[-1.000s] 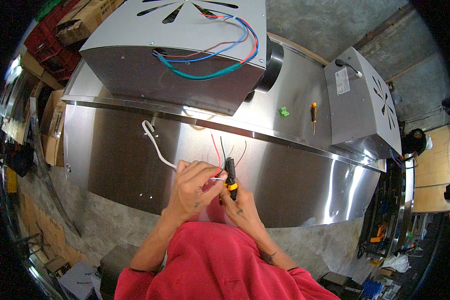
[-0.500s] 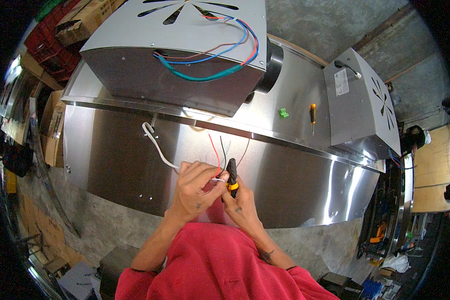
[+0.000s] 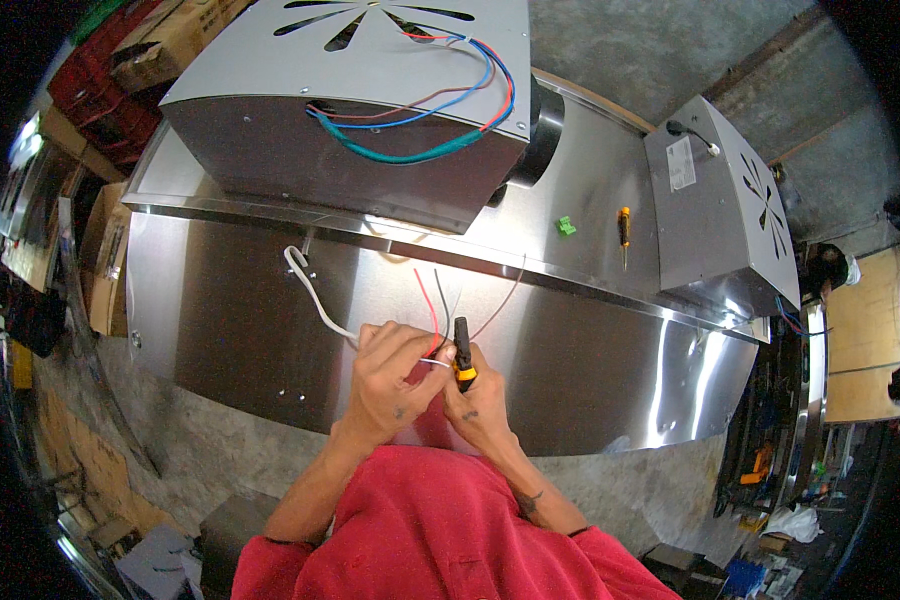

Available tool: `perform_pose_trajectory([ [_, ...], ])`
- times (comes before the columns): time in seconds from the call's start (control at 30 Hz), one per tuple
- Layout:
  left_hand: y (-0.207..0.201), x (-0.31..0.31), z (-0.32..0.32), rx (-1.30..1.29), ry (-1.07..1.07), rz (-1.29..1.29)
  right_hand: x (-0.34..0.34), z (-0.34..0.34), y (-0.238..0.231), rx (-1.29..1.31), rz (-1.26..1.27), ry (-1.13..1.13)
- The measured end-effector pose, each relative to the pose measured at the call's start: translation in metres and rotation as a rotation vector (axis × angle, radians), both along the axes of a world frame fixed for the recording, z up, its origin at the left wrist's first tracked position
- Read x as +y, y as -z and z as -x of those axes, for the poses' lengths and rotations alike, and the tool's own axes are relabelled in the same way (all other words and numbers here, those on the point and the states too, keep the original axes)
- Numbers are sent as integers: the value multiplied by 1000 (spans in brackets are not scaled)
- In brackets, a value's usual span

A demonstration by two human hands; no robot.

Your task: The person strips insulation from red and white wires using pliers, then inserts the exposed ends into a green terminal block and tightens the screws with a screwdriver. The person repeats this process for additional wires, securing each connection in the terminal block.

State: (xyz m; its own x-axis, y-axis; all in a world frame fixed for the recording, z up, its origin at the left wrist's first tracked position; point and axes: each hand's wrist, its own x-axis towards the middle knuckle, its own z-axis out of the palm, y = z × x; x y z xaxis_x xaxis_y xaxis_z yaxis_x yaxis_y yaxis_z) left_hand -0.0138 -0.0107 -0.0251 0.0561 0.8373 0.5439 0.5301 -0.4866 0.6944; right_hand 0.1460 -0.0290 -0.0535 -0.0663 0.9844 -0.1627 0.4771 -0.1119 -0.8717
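Note:
My left hand [image 3: 395, 372] is closed on the end of a white cable [image 3: 315, 294]. Thin red [image 3: 428, 300], black [image 3: 445, 305] and brown wires [image 3: 503, 303] fan out above my fingers. A short white wire [image 3: 433, 362] runs from the left fingertips toward the tool. My right hand [image 3: 478, 400] is wrapped round black-and-yellow pliers [image 3: 462, 350], their head pointing away from me. Both hands meet just above the steel panel [image 3: 570, 370]. The jaws' grip on the white wire is hidden by the fingers.
A large grey metal box [image 3: 350, 150] with coloured wires [image 3: 410, 155] stands behind the panel's raised edge. On the steel ledge lie a green connector [image 3: 566, 226] and a yellow screwdriver [image 3: 624, 235]. A second grey box [image 3: 715, 215] stands at the right.
The brown wire has swung to the right and leans further from the black one. My right hand has tilted the pliers a little. My left hand has barely moved.

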Motion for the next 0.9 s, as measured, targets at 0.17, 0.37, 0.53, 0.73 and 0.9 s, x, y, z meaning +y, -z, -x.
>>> perform_pose_trajectory([
  [0.17,-4,1,0,15,-14,-27,3,-5,-13,36,-35,-80],
  [0.37,-1,2,-2,-23,-3,9,6,-8,-12,83,-156,-98],
  [0.53,-3,7,1,18,25,47,8,-5,-9,-67,-13,-50],
  [0.73,-14,14,-2,50,122,268,19,-12,-18,-224,-254,-19],
  [0.9,-30,34,-20,-128,239,445,43,-42,-14,-399,-477,-42],
])
